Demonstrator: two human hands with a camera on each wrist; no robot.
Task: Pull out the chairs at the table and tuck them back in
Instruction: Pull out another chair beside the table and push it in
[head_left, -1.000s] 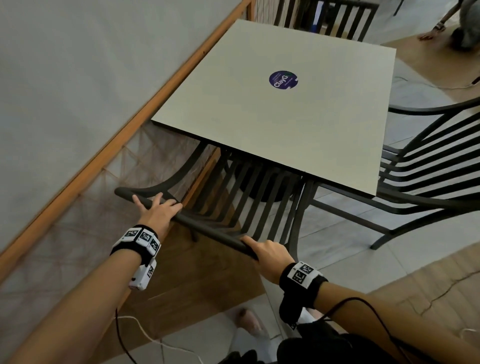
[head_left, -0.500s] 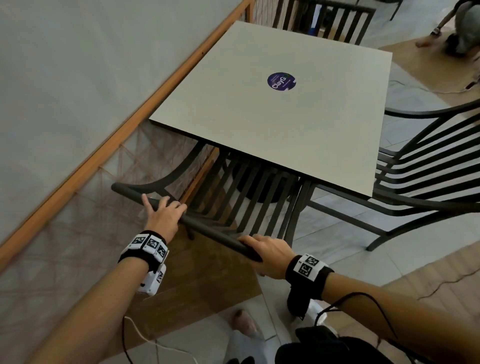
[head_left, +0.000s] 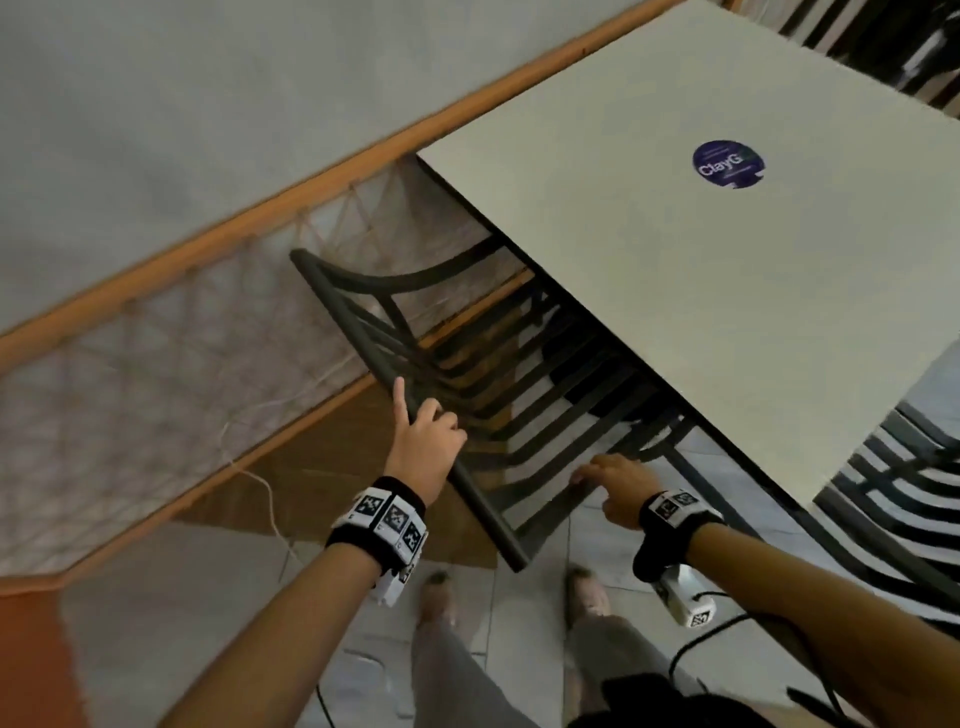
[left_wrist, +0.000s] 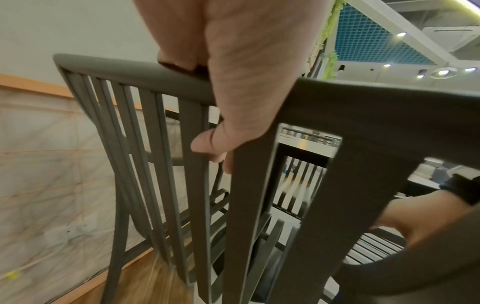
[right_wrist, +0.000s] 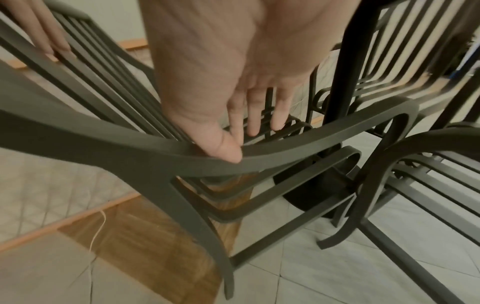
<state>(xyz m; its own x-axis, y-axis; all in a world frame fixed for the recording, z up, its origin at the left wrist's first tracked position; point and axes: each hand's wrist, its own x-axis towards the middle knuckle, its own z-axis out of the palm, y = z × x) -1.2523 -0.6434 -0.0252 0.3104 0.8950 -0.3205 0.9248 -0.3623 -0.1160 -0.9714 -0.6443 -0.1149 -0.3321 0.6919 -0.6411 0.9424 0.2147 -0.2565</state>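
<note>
Currently the dark slatted chair sits with its seat under the table, back angled out towards the railing. Left hand wraps the top rail, thumb behind the slats, index finger lying straight along it; right hand rests on the armrest, fingers straight and loose, gripping nothing. Judgement: close the right hand first, then move both hands evenly (second chair stands just beside).
</note>
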